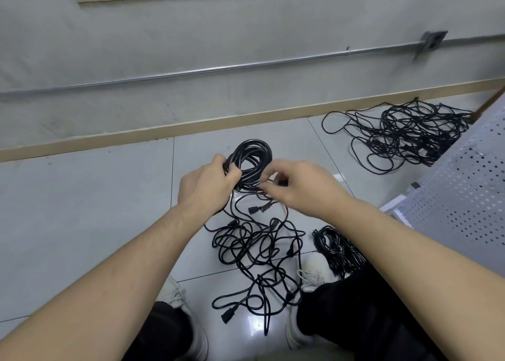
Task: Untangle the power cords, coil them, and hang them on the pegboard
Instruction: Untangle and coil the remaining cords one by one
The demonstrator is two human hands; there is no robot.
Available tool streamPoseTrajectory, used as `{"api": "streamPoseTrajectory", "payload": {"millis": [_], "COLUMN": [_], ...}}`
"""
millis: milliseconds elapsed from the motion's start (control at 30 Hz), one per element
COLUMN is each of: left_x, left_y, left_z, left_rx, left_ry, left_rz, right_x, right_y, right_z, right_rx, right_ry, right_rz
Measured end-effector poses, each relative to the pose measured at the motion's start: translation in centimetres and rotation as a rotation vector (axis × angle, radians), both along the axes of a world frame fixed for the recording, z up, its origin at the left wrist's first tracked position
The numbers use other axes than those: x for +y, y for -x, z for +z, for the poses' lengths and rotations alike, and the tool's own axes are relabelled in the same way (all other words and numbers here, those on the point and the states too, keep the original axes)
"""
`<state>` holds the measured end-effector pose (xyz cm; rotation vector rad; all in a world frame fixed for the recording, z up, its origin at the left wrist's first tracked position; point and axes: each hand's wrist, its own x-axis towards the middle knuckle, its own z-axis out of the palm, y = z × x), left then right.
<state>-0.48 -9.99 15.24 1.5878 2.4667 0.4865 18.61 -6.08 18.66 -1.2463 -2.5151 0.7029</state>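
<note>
cords tangled loose (257, 254) on the tile between the person's shoes; higher up, left hand (207, 185) grips a black coil (252, 161), right hand (297, 185) pinches something at its edge. another tangled pile (404, 133) lies by the wall.

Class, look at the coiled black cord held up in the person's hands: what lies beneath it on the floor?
Under the coiled black cord, loose black cords sprawl tangled across the pale floor tiles. The left hand and right hand hide the floor directly below them.
</note>
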Motion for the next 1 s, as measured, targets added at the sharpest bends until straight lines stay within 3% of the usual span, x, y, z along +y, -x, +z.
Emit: {"api": "streamPoseTrajectory", "payload": {"millis": [67, 133, 200, 267, 467, 567, 767, 1000], "left_x": [-0.1, 0.0, 0.2, 0.3, 0.6, 0.3, -0.2, -0.4], "left_y": [-0.2, -0.4, -0.3, -0.2, -0.4, -0.8, -1.2, -1.7], "left_z": [-0.3, -0.4, -0.4, -0.5, -1.0, -1.1, -1.2, -0.1], "left_rx": [-0.037, -0.045, -0.107, -0.258, -0.736, -0.880, -0.962, -0.847], "left_ry": [0.007, 0.011, 0.012, -0.019, -0.159, -0.127, -0.115, -0.194], "left_rz": [0.004, -0.007, 0.012, 0.041, 0.095, 0.073, -0.002, -0.054], "right_x": [0.7, 1.1, 1.5, 1.7, 2.0, 1.7, 0.7, 0.3], "right_y": [0.4, 0.1, -0.6, -1.2, -0.6, 0.2, 1.2, 2.0], "right_z": [-0.1, -0.1, -0.1, -0.3, -0.7, -0.6, -0.9, -0.4], "right_rx": [0.136, 0.331, 0.502, 0.578, 0.769, 0.755, 0.658, 0.648], "right_ry": [0.115, 0.377, 0.608, 0.698, 0.695, 0.499, 0.483, 0.647], "right_rz": [-0.106, -0.136, -0.095, -0.012, 0.009, -0.059, 0.045, -0.127]}}
